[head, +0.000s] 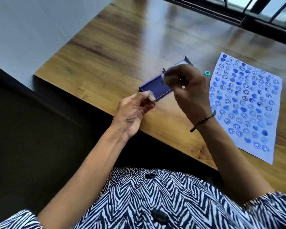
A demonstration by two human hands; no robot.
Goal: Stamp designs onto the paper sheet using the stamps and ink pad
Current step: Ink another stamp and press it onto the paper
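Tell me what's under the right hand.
Under the right hand lies the open blue ink pad, its near end showing. The hand hides its middle; the raised lid shows beyond.
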